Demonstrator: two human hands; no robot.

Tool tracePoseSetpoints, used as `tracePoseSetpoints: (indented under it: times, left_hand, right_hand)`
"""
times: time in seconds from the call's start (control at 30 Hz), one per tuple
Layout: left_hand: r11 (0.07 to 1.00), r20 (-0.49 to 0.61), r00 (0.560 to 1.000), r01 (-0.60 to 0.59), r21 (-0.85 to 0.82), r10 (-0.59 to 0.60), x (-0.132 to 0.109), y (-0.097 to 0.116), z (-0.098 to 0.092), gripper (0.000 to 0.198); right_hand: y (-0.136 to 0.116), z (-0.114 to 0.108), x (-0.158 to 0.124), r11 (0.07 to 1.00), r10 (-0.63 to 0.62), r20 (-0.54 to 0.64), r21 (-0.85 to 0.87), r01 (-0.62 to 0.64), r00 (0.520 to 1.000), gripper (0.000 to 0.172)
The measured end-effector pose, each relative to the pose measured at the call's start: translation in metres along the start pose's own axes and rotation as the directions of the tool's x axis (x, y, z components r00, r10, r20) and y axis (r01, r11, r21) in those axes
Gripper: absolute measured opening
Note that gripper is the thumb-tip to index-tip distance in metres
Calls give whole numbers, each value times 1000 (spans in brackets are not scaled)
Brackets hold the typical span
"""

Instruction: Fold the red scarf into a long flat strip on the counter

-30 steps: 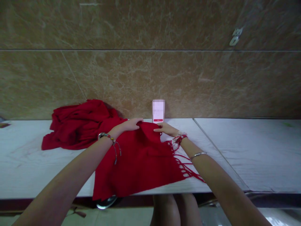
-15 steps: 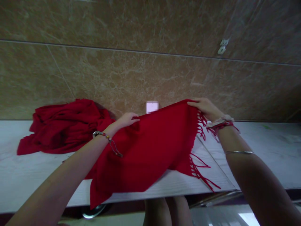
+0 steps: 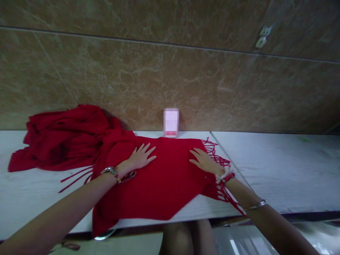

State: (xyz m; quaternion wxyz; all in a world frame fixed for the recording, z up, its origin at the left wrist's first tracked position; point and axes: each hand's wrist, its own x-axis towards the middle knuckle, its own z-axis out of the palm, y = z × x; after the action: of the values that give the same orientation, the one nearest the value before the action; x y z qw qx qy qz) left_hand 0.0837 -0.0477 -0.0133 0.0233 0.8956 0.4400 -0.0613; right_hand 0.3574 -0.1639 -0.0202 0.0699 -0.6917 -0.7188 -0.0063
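A red fringed scarf (image 3: 170, 180) lies spread over the white wood-grain tabletop (image 3: 276, 170), its fringe at the right end. My left hand (image 3: 142, 157) rests on its upper left part, fingers spread and palm down. On the upper right part, close to the fringe, my right hand (image 3: 204, 162) lies flat with its fingers apart. Neither hand grips the cloth. To the left the scarf runs into a bunched heap of red cloth (image 3: 66, 141); whether it is all one piece I cannot tell. A corner of the scarf hangs over the front edge at lower left.
Behind the scarf a small pale box-like thing (image 3: 171, 122), blurred out, stands against the brown marbled wall (image 3: 132, 78). A whitish fitting (image 3: 262, 37) sits on the wall at upper right. The person's knees (image 3: 186, 239) are below the front edge.
Both hands have let go of the scarf's raised upper edge and come down flat on it. That edge now lies on the tabletop, leaving more of the pale thing behind visible.
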Motion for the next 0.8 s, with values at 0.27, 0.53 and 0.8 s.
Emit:
tracePoseSetpoints:
  times: [0.27,0.53,0.8]
  left_hand:
    - [991,-48,999,29,129,-23,-18,-19,-3,51]
    - [992,-27,991,-127,7,127,-27,26,-12,55]
    - [980,-18,981,-192,-44,191,-29,24,4,55]
  right_hand:
    - [-18,4,-1,999,-46,3,14,46,999,49]
    - [-34,-39,-62,940,-219,-176,226,256,960,32]
    - [-12,-21,-102,989,-23,227,149,-11,974,75]
